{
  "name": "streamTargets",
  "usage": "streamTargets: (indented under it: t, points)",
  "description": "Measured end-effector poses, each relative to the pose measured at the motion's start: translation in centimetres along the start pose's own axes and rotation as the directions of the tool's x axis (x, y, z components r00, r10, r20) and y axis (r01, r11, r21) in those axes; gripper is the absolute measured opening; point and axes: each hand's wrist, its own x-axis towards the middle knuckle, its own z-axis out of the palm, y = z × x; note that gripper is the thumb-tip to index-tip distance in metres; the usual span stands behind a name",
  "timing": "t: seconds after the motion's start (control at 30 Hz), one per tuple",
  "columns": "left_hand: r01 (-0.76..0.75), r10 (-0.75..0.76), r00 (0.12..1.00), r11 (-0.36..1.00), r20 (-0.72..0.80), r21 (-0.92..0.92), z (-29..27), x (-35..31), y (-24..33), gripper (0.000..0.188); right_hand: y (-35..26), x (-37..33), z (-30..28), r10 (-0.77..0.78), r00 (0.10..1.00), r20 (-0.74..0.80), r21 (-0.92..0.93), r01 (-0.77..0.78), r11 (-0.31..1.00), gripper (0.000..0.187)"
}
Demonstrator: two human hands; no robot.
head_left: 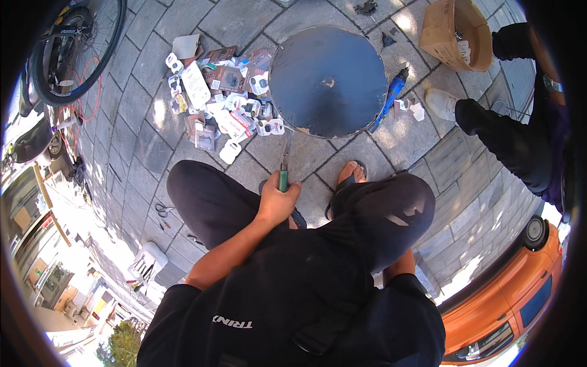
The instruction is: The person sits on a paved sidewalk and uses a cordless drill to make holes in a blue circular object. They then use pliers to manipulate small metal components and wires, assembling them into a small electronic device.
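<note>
My left hand (279,200) is closed around the green handle of a tool (283,180) with a long, narrow metal blade. Whether it is a knife or a file I cannot tell. The blade points away from me, toward the near rim of a round dark board (329,82) with a worn edge. Left of the board lies a loose pile of small packages (226,92), many in white, brown and clear wrapping. Only part of my right arm (402,267) shows beside my right knee; the hand itself is out of sight.
A blue tool (390,98) lies right of the board, with an open cardboard box (443,37) beyond it. Another person's leg (498,137) reaches in at the right. Around are a bicycle wheel (41,73), scissors (164,210), a white tray (147,262) and an orange car (501,300).
</note>
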Motion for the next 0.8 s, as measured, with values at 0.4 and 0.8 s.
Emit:
streamTargets:
  t: [0.4, 0.8]
  points:
    - [0.006, -0.008, 1.000, 0.995, -0.019, -0.103, 2.0, -0.9, 1.6, 0.024, -4.5, -2.5, -20.2, -0.530, 0.821, -0.210, 0.373, 0.569, 0.733, 0.019]
    - [-0.094, 0.086, 0.995, 0.960, -0.041, -0.263, 4.8, -2.6, 0.8, 0.018, -24.3, -14.8, -36.0, -0.763, 0.630, -0.145, 0.346, 0.755, 0.557, 0.041]
